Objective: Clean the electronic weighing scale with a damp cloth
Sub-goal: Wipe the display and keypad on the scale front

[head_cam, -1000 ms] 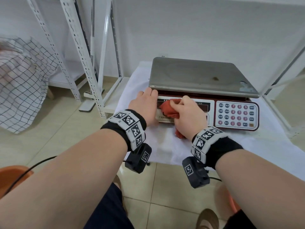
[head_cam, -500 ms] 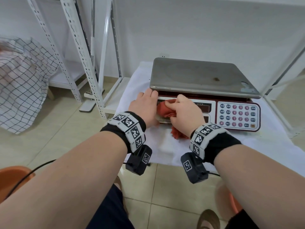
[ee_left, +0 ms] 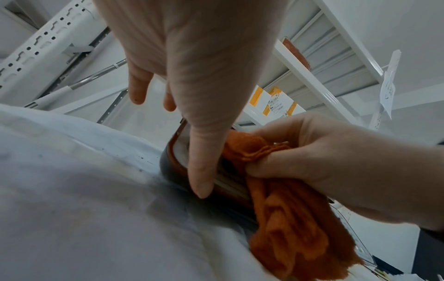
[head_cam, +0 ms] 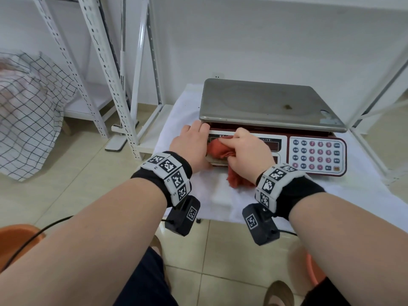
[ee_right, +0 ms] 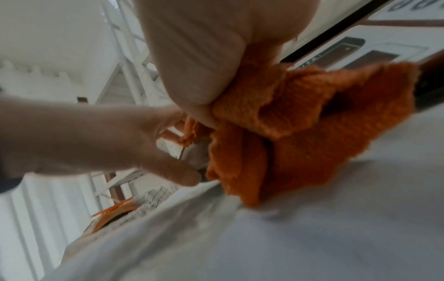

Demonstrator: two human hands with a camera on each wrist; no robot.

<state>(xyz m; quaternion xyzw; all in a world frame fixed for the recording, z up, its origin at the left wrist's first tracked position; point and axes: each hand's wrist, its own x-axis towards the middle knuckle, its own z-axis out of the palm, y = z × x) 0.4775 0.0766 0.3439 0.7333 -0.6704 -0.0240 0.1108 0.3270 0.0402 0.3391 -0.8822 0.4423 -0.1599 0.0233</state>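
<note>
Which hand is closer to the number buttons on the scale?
The right hand. It grips the orange cloth on the display panel, just left of the keypad. The left hand rests at the scale's far left corner.

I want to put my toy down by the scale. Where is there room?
There is bare white cloth on the table in front of the scale, below the keypad, and a strip left of the scale. The steel pan is bare too, apart from a small stain. It is crowded at the display, where the left hand and right hand work the orange rag.
</note>
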